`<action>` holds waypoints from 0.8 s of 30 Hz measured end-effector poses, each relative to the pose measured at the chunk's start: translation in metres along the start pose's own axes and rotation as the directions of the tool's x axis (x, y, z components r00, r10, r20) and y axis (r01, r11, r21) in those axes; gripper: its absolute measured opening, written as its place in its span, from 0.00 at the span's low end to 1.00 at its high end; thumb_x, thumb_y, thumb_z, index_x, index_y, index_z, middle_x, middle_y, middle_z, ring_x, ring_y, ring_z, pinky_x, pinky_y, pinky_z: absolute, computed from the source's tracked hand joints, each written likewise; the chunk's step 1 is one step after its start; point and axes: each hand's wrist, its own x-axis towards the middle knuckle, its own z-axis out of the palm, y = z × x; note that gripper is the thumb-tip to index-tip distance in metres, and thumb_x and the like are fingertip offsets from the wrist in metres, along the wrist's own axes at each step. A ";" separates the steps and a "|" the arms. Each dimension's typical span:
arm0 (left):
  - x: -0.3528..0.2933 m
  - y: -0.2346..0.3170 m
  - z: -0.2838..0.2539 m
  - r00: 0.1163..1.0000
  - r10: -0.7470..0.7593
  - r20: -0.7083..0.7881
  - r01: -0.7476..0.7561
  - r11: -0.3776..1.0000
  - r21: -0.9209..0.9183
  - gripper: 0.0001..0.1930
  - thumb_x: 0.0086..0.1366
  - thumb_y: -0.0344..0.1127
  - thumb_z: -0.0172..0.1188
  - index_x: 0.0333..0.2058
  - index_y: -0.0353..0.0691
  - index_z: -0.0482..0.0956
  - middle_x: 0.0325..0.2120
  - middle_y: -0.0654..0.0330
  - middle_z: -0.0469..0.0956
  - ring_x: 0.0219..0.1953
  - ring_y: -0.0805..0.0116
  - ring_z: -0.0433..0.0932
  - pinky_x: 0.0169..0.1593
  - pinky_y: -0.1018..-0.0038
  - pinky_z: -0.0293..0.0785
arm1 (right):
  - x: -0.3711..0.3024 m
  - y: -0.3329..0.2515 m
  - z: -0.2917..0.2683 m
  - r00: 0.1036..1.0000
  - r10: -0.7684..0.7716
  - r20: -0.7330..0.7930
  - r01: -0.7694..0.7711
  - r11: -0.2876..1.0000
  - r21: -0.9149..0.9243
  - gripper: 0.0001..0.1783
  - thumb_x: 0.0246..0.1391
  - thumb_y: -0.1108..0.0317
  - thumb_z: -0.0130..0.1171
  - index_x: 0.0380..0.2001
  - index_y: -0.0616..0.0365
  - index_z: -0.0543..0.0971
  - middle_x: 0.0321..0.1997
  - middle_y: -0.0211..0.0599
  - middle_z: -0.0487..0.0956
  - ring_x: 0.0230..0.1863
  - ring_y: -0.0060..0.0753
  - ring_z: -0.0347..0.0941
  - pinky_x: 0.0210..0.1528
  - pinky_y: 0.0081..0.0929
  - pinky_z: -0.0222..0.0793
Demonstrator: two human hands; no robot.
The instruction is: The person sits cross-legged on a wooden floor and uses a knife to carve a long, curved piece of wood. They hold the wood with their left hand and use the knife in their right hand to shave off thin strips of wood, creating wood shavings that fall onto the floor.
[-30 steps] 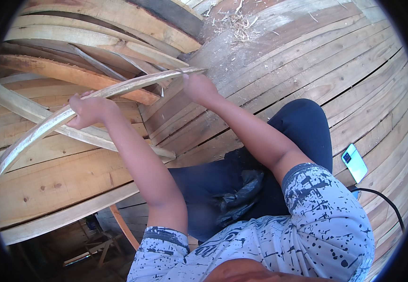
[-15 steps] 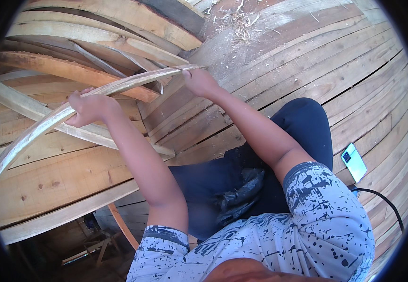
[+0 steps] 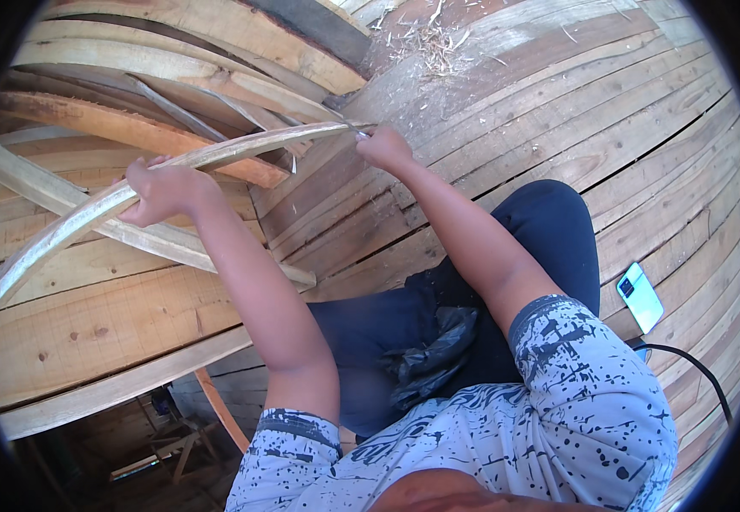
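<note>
A long, pale wooden strip (image 3: 255,143) stretches across the left half of the view, its near end low at the far left. My left hand (image 3: 163,189) is closed around its middle. At the strip's far tip, my right hand (image 3: 385,149) grips a small knife (image 3: 352,126). The thin blade points up and to the left, touching or just beside the wood; its handle is mostly hidden in my fingers.
Several long boards (image 3: 186,64) lie at the upper left, and another pale strip (image 3: 178,243) crosses beneath the held one. Wood shavings (image 3: 438,43) litter the plank floor (image 3: 506,119). A phone (image 3: 640,298) and black cable (image 3: 698,363) lie to the right. Below the ledge (image 3: 131,384) is a dark opening.
My right hand has shifted slightly right and down at the strip's tip, and the knife blade now shows. The strip's near end has moved slightly left and up; my left hand keeps its grip.
</note>
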 end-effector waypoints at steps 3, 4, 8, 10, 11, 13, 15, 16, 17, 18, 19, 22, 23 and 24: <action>0.007 -0.003 -0.006 0.999 0.032 -0.006 -0.032 0.999 0.004 0.27 0.54 0.21 0.56 0.53 0.26 0.56 0.28 0.50 0.69 0.21 0.64 0.70 0.23 0.68 0.67 | -0.018 -0.019 -0.004 0.998 0.018 -0.065 -0.027 0.992 -0.126 0.18 0.54 0.55 0.56 0.44 0.48 0.85 0.40 0.51 0.83 0.46 0.53 0.80 0.48 0.44 0.73; 0.006 -0.003 -0.006 0.999 0.041 -0.002 -0.041 0.999 0.001 0.27 0.54 0.21 0.55 0.53 0.26 0.56 0.28 0.51 0.69 0.21 0.64 0.70 0.23 0.67 0.67 | -0.023 -0.021 -0.006 0.996 0.000 -0.086 -0.014 0.988 -0.153 0.18 0.54 0.55 0.56 0.44 0.48 0.85 0.40 0.51 0.83 0.47 0.53 0.80 0.49 0.45 0.73; 0.004 -0.001 -0.004 0.999 0.037 0.005 -0.038 0.999 0.021 0.27 0.54 0.21 0.55 0.53 0.27 0.56 0.27 0.50 0.69 0.21 0.63 0.70 0.23 0.67 0.67 | -0.033 -0.028 -0.013 0.989 -0.075 -0.128 0.039 0.963 -0.268 0.17 0.55 0.55 0.57 0.39 0.55 0.84 0.39 0.48 0.84 0.44 0.50 0.81 0.48 0.43 0.76; 0.003 0.000 -0.003 0.999 0.041 0.010 -0.042 0.999 0.027 0.28 0.54 0.21 0.55 0.53 0.27 0.55 0.28 0.50 0.68 0.21 0.63 0.70 0.23 0.67 0.67 | -0.036 -0.030 -0.013 0.987 -0.093 -0.135 0.045 0.947 -0.318 0.16 0.57 0.55 0.56 0.38 0.54 0.84 0.38 0.47 0.84 0.44 0.49 0.81 0.46 0.42 0.76; 0.003 0.000 -0.003 0.999 0.041 0.008 -0.041 0.999 0.023 0.27 0.54 0.21 0.55 0.53 0.27 0.55 0.28 0.50 0.68 0.21 0.63 0.70 0.23 0.67 0.67 | -0.037 -0.031 -0.013 0.985 -0.102 -0.137 0.049 0.938 -0.343 0.15 0.58 0.56 0.56 0.38 0.54 0.83 0.38 0.47 0.84 0.43 0.48 0.81 0.46 0.42 0.76; 0.004 0.000 -0.003 0.999 0.041 0.003 -0.041 0.999 0.016 0.27 0.54 0.21 0.55 0.52 0.27 0.55 0.28 0.50 0.68 0.21 0.62 0.70 0.23 0.67 0.67 | -0.039 -0.032 -0.012 0.984 -0.118 -0.130 0.062 0.927 -0.370 0.15 0.60 0.56 0.54 0.39 0.54 0.82 0.38 0.46 0.83 0.43 0.48 0.82 0.45 0.42 0.76; 0.005 -0.002 -0.004 1.000 0.024 -0.011 -0.024 0.999 0.026 0.26 0.54 0.21 0.55 0.50 0.28 0.55 0.28 0.49 0.68 0.21 0.62 0.70 0.23 0.66 0.67 | -0.040 -0.032 -0.010 0.983 -0.131 -0.125 0.074 0.922 -0.381 0.15 0.61 0.56 0.52 0.41 0.54 0.81 0.37 0.46 0.83 0.43 0.48 0.82 0.45 0.43 0.76; 0.004 -0.001 -0.003 1.000 0.014 -0.020 -0.013 1.000 0.029 0.25 0.54 0.21 0.55 0.50 0.28 0.56 0.28 0.49 0.68 0.21 0.62 0.70 0.23 0.66 0.67 | -0.040 -0.030 -0.009 0.983 -0.135 -0.127 0.077 0.921 -0.381 0.15 0.62 0.56 0.51 0.42 0.53 0.80 0.37 0.46 0.83 0.43 0.49 0.82 0.45 0.43 0.76; 0.003 0.000 -0.004 1.000 0.012 -0.014 -0.012 0.999 0.030 0.25 0.54 0.21 0.55 0.49 0.28 0.56 0.28 0.48 0.68 0.21 0.62 0.70 0.23 0.66 0.67 | -0.040 -0.028 -0.009 0.982 -0.139 -0.129 0.080 0.921 -0.380 0.15 0.63 0.56 0.51 0.43 0.53 0.80 0.37 0.46 0.83 0.42 0.49 0.82 0.45 0.43 0.75; 0.002 0.001 -0.004 1.000 0.011 -0.008 -0.011 0.999 0.032 0.24 0.53 0.21 0.55 0.48 0.28 0.56 0.28 0.48 0.68 0.21 0.61 0.71 0.23 0.66 0.68 | -0.040 -0.026 -0.007 0.979 -0.151 -0.134 0.091 0.922 -0.377 0.15 0.63 0.56 0.50 0.43 0.53 0.79 0.37 0.46 0.83 0.42 0.49 0.82 0.45 0.44 0.75; 0.000 0.006 -0.002 1.000 0.011 -0.002 -0.011 0.999 0.034 0.23 0.53 0.21 0.55 0.47 0.29 0.56 0.28 0.47 0.68 0.22 0.61 0.71 0.23 0.66 0.68 | -0.038 -0.023 -0.005 0.976 -0.164 -0.140 0.101 0.922 -0.374 0.15 0.63 0.56 0.49 0.44 0.53 0.78 0.37 0.46 0.83 0.42 0.49 0.82 0.44 0.44 0.75; -0.009 0.018 0.003 0.998 -0.065 -0.002 0.065 0.998 0.019 0.30 0.52 0.21 0.54 0.56 0.29 0.59 0.32 0.49 0.69 0.23 0.64 0.68 0.24 0.70 0.64 | -0.033 -0.014 0.001 0.971 -0.182 -0.154 0.115 0.924 -0.365 0.16 0.64 0.54 0.48 0.45 0.51 0.76 0.36 0.46 0.83 0.40 0.51 0.81 0.42 0.47 0.74; -0.011 0.019 0.004 0.998 -0.060 0.006 0.060 0.998 0.021 0.31 0.52 0.21 0.54 0.56 0.29 0.58 0.32 0.49 0.69 0.23 0.64 0.69 0.24 0.70 0.65 | -0.032 -0.010 0.002 0.970 -0.185 -0.159 0.116 0.924 -0.364 0.16 0.64 0.53 0.47 0.45 0.50 0.76 0.35 0.46 0.83 0.40 0.52 0.81 0.42 0.48 0.74; -0.012 0.020 0.005 0.998 -0.055 0.014 0.055 0.998 0.022 0.31 0.52 0.21 0.54 0.57 0.29 0.58 0.32 0.49 0.69 0.22 0.64 0.69 0.24 0.70 0.65 | -0.030 -0.007 0.003 0.966 -0.199 -0.167 0.126 0.920 -0.370 0.16 0.63 0.53 0.48 0.44 0.50 0.75 0.35 0.46 0.83 0.39 0.52 0.81 0.41 0.48 0.74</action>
